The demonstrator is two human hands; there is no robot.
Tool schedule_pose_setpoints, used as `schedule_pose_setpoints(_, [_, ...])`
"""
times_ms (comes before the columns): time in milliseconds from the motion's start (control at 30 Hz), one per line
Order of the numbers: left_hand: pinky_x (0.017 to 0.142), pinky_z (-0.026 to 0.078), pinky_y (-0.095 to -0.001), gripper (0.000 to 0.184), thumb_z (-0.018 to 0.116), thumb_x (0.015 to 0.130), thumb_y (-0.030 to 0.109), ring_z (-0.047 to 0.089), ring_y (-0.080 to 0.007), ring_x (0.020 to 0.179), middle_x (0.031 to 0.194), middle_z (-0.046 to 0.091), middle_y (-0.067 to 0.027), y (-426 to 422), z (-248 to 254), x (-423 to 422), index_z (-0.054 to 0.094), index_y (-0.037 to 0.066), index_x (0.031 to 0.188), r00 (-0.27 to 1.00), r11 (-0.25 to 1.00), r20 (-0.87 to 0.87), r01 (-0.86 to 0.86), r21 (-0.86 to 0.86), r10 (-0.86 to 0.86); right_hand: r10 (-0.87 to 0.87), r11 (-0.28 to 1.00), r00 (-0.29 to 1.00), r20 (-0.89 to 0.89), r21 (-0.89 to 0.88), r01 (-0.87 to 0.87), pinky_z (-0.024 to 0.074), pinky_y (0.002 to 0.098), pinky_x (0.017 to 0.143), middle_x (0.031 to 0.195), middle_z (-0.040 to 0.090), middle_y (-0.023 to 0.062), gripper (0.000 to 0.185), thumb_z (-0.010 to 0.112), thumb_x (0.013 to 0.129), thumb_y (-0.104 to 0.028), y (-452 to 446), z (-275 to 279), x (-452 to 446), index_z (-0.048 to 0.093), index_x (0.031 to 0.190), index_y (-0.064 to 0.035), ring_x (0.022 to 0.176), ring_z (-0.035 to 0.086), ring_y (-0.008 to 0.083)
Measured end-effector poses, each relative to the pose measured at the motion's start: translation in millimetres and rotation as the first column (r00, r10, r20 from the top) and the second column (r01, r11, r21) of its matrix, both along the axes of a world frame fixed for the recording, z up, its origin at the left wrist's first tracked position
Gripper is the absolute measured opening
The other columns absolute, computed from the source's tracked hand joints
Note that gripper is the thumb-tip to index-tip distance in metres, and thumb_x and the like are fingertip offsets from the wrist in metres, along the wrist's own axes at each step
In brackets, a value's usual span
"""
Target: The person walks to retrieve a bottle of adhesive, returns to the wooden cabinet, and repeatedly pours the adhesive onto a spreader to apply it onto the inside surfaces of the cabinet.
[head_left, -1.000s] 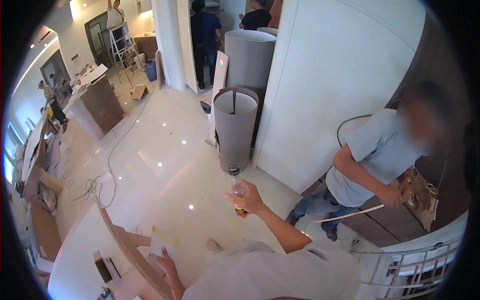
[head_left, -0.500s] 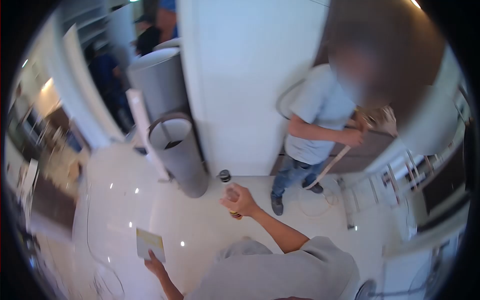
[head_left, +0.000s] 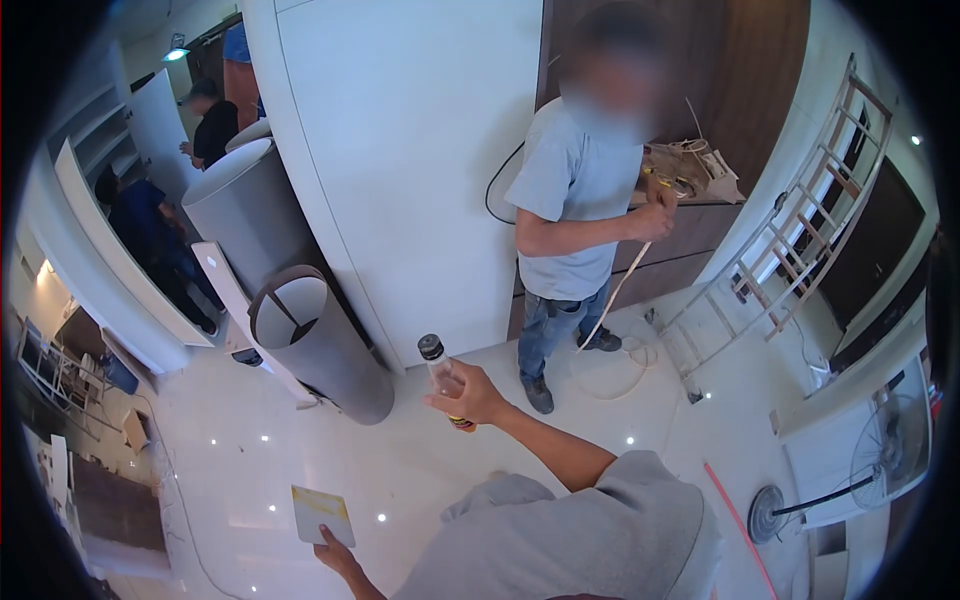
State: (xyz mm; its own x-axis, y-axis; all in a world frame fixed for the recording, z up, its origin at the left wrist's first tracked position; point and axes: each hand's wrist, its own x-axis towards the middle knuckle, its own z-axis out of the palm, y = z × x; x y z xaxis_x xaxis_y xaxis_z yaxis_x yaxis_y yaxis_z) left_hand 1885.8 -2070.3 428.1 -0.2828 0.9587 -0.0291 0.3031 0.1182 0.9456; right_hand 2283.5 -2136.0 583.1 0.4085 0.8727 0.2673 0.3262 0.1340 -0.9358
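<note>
right hand point(head_left: 472, 395), centre of frame: fingers clamped round a clear, dark-capped bottle point(head_left: 440, 374), tilted, top end up. left hand point(head_left: 336, 553), lower left of frame: fingers clamped on the bottom edge of a flat, yellow-smeared plate point(head_left: 321, 512).

We look into soft, even light: a greenish-white lamp point(head_left: 176, 50) glows at upper left, and pinpoint glare dots the glossy floor point(head_left: 330, 460). The bottle point(head_left: 438, 368) shows fairly crisp — yet a smudge blurs the head point(head_left: 615, 70) of a standing person point(head_left: 570, 200). Towards the edges we find lines bending strongly — and the corners sink to black.
</note>
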Motion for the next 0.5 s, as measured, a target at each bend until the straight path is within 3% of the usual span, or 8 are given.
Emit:
schedule_pose_setpoints(200, [0.074,0.050,-0.0373,0.043,0.055,0.091,0.025,0.062,-0.0292,0.086,0.100,0.063,-0.0222,-5,-37,-1,0.054,-0.012,0.113,1.000,1.000,-0.005,0.012,-0.002,-0.012,-0.015,0.999,0.995,-0.094,-0.030,0.013,0.0455,0.0281,0.061,0.071,0.059,0.0063,0.034,0.076,0.071,-0.027,0,-6,6,0.055,0.085,-0.0043,0.063,0.055,0.0124])
schedule_pose_setpoints(333, [0.074,0.050,-0.0375,0.042,0.054,0.091,0.023,0.061,-0.0294,0.088,0.103,0.062,-0.0230,-16,-36,3,0.053,-0.013,0.114,1.000,1.000,-0.012,0.022,-0.012,-0.022,-0.035,0.999,0.997,0.065,0.041,0.033,0.0453,0.0276,0.059,0.070,0.059,0.0060,0.032,0.076,0.072,-0.026,-4,-3,5,0.055,0.084,-0.0047,0.062,0.055,0.0118])
schedule_pose_setpoints(500, [0.073,0.050,-0.0375,0.042,0.053,0.092,0.023,0.061,-0.0276,0.086,0.102,0.062,-0.0228,-33,-23,3,0.053,-0.013,0.113,0.998,0.999,0.063,0.001,-0.039,0.001,-0.017,0.998,0.999,-0.038,0.052,0.019,0.0451,0.0269,0.059,0.072,0.060,0.0054,0.031,0.077,0.071,-0.024,-10,4,8,0.055,0.083,-0.0058,0.062,0.055,0.0114])
